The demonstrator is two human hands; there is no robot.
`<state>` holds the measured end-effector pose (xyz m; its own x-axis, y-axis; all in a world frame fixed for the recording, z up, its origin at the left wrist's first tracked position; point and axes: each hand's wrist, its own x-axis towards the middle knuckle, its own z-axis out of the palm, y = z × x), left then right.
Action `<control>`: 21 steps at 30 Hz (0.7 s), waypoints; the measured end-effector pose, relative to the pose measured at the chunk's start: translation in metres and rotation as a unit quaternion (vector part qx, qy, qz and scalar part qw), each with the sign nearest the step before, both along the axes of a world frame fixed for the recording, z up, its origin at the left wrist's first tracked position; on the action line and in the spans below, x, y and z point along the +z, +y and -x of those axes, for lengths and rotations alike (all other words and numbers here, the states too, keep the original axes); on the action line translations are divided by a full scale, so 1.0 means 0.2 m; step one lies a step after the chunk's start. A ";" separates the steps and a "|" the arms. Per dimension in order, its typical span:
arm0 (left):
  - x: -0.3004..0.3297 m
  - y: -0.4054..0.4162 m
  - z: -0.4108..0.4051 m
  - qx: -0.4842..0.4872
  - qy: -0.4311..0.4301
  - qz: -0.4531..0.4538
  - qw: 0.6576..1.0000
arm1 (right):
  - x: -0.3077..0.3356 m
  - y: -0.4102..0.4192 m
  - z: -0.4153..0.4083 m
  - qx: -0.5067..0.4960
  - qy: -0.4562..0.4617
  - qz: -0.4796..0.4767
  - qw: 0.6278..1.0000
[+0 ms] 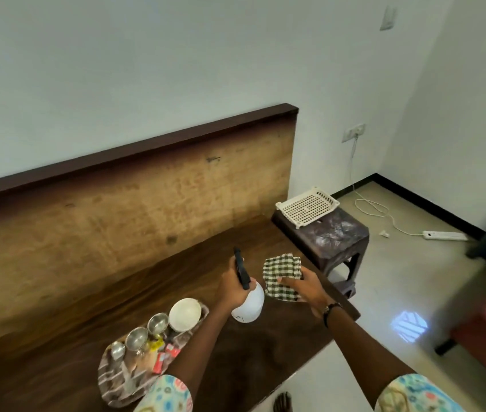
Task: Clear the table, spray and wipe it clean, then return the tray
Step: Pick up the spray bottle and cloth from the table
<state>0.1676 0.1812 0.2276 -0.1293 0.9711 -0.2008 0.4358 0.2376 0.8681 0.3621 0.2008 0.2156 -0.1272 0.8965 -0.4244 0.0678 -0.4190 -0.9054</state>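
Dark wooden table (176, 292), set against a tall wood-panelled back, extending beneath both hands. Beyond the right fingers, off the table's far end, a brown stool (337, 233) carries a white perforated basket (307, 206). Oval tray (116, 379) on the table, nearer the viewer than the left fingers and to their left, partly covered by the left forearm; it holds a white bowl (184, 314), three metal cups (137, 338) in a row and small red packets (161, 358). Spray bottle (249, 304), white body with black trigger head: left hand (231, 288) curled round its neck, the head projecting above the fingers, the body below them; whether its base touches the table cannot be told. Green-and-white checked cloth (281, 276), folded: right hand (307, 288) grips it, fingers curled at its near edge, the cloth lying just beyond them, beside the bottle.
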 end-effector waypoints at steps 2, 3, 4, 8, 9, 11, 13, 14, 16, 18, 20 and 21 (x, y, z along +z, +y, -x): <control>-0.01 0.18 -0.11 -0.007 0.004 0.002 1.000 | -0.01 0.16 -0.11 -0.014 0.002 0.001 1.000; -0.02 0.28 -0.17 -0.012 0.007 0.005 1.000 | -0.01 0.25 -0.17 -0.018 0.002 0.007 1.000; -0.02 0.37 -0.22 -0.014 0.011 0.010 1.000 | -0.01 0.33 -0.22 -0.023 0.001 0.013 1.000; -0.01 0.69 -0.42 -0.029 0.026 0.021 0.999 | -0.02 0.63 -0.44 -0.035 -0.013 0.024 0.999; 0.00 0.78 -0.47 -0.035 0.027 0.022 0.999 | -0.02 0.71 -0.49 -0.040 -0.016 0.022 0.999; 0.02 0.93 -0.57 -0.041 0.022 0.020 0.999 | -0.01 0.84 -0.59 -0.056 -0.020 0.017 0.998; 0.05 1.08 -0.66 -0.037 0.007 0.024 0.999 | -0.01 0.99 -0.68 -0.065 -0.024 0.017 0.997; 0.06 1.15 -0.70 -0.033 0.001 0.024 0.999 | -0.01 1.06 -0.71 -0.068 -0.023 0.018 0.997; 0.07 1.30 -0.78 -0.021 -0.007 0.017 1.000 | -0.03 1.20 -0.78 -0.068 -0.025 0.020 0.997; 0.06 1.46 -0.87 0.003 -0.022 0.010 1.000 | -0.06 1.37 -0.86 -0.061 -0.029 0.024 0.997; 0.03 1.60 -0.93 0.034 -0.035 0.008 0.999 | -0.10 1.53 -0.93 -0.055 -0.036 0.025 0.998; 0.00 1.70 -0.98 0.052 -0.036 0.008 0.998 | -0.13 1.62 -0.97 -0.050 -0.035 0.024 0.998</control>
